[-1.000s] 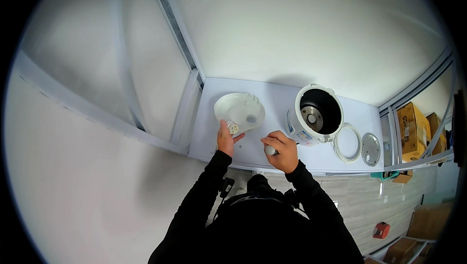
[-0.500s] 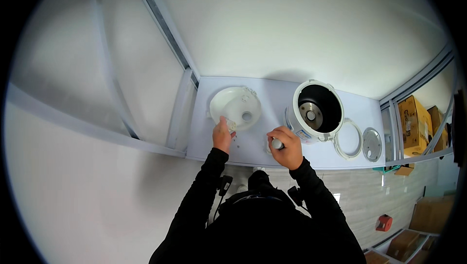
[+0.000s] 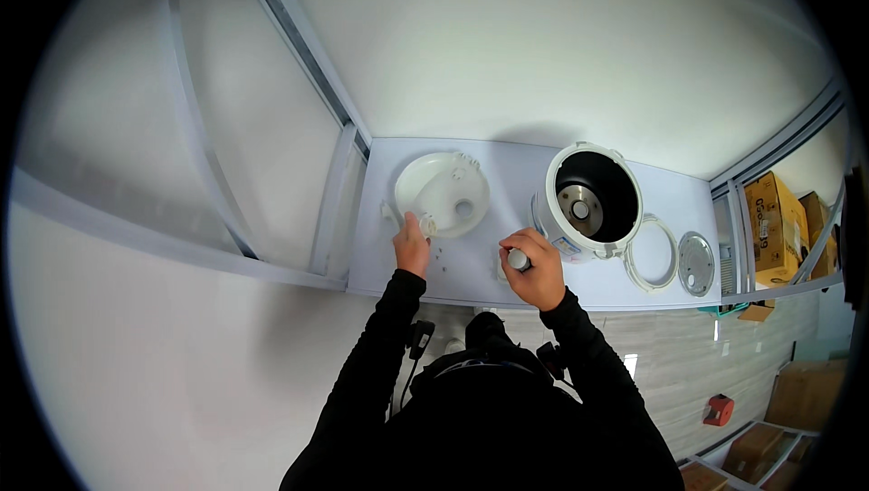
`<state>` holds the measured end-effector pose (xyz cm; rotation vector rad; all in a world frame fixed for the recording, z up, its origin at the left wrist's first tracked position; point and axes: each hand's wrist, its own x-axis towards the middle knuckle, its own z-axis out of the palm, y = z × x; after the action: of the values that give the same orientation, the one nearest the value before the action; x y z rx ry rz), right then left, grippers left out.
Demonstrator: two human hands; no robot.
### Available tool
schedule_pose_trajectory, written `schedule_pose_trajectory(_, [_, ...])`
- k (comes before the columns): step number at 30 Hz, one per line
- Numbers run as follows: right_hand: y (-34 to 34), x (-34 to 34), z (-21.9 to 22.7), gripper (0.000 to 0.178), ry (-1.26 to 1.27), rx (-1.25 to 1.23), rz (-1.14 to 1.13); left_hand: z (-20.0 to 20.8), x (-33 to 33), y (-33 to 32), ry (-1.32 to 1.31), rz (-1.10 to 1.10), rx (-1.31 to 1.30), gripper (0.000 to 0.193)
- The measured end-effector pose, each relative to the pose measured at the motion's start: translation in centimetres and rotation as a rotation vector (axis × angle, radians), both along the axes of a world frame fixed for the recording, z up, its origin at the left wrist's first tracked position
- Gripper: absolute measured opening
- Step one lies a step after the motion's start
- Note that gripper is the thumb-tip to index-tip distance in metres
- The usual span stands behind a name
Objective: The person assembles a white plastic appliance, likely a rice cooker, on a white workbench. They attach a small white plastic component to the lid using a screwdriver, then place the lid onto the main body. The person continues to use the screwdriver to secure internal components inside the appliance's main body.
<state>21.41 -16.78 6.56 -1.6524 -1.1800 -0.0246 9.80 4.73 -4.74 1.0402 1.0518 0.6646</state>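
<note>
Currently both hands work near the worktop's [image 3: 471, 269] front edge, with bare surface between them. One left hand [image 3: 412, 247] pinches the near rim of one round white lid [image 3: 442, 194] lying flat. One right hand [image 3: 536, 269] is closed around one small upright cylinder [image 3: 518, 260], beside one open cooker body [image 3: 588, 201]; two loose rings [image 3: 674, 260] lie rightward.

White wall [image 3: 561, 38] fills upper picture, 10 to 2 o'clock, evenly lit. Metal-framed panels [image 3: 272, 129] at 9–10 o'clock. Pale worktop [image 3: 507, 161] at centre. Grey wood-pattern floor [image 3: 670, 355] at 4 o'clock. Cardboard boxes [image 3: 778, 219] on shelving at 3 o'clock; more boxes [image 3: 801, 396] on floor at 4–5 o'clock.
</note>
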Motion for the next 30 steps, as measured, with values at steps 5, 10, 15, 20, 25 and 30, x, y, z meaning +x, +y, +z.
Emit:
schedule_pose_trajectory(5, [-0.6, 0.0, 0.0, 0.025, 0.015, -0.007, -0.013, -1.0, -0.5, 0.9, 0.039, -0.116, -0.094, 0.071])
schedule_pose_trajectory(10, [-1.0, 0.0, 0.0, 0.024, 0.036, -0.022, -0.019, -1.1, -0.6, 1.0, 0.187, -0.236, 0.162, 0.065])
schedule_pose_trajectory(15, [-1.2, -0.2, -0.3, 0.024, 0.070, -0.023, -0.015, -1.0, -1.1, -1.9, 0.284, -0.327, 0.607, 0.047])
schedule_pose_trajectory(20, [-1.4, -0.2, -0.4, 0.023, 0.069, -0.014, -0.044, 1.7, -0.9, -5.4, 0.369, -0.587, 1.044, 0.041])
schedule_pose_trajectory(25, [-1.6, 0.1, 0.0, 0.023, 0.085, -0.032, -0.043, 0.9, -0.7, -6.0, 0.526, -0.721, 1.053, 0.049])
schedule_pose_trajectory(30, [-1.6, 0.2, -0.1, 0.023, 0.058, -0.018, -0.047, 0.4, -0.2, -6.0, 0.523, -0.738, 1.068, 0.052])
